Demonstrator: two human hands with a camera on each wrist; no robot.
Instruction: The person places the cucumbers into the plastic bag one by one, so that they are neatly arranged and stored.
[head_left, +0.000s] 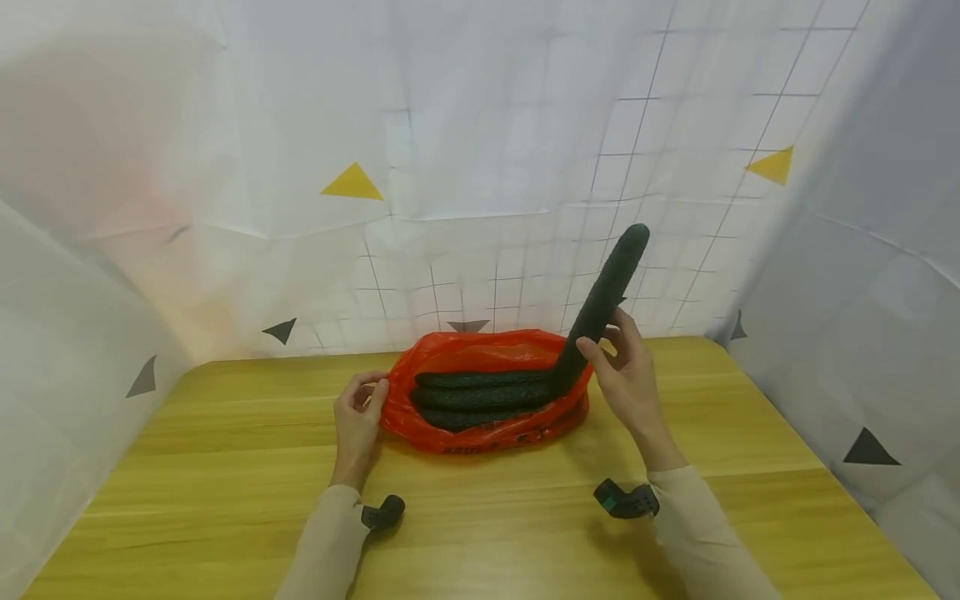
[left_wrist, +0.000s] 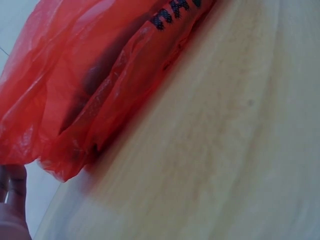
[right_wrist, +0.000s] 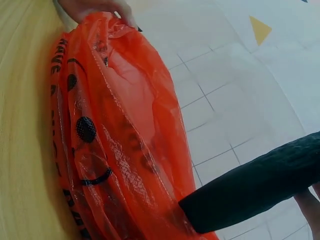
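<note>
My right hand (head_left: 628, 379) grips a long dark green cucumber (head_left: 603, 296) between thumb and fingers. That cucumber tilts up to the right, its lower end at the right side of a red plastic bag (head_left: 480, 442). Several more cucumbers (head_left: 480, 396) lie side by side inside the bag, whose mouth faces up. At the bag's left end my left hand (head_left: 358, 425) pinches the plastic rim. In the right wrist view the held cucumber (right_wrist: 250, 187) has its blunt end over the bag's edge. Black print and dots mark the bag (right_wrist: 125, 125).
The bag sits near the back of a yellow wood-grain table (head_left: 487, 525). Behind it rises a white sheet (head_left: 465, 167) with grid lines and yellow and dark triangles. A similar grey-white sheet (head_left: 885, 292) borders the right side.
</note>
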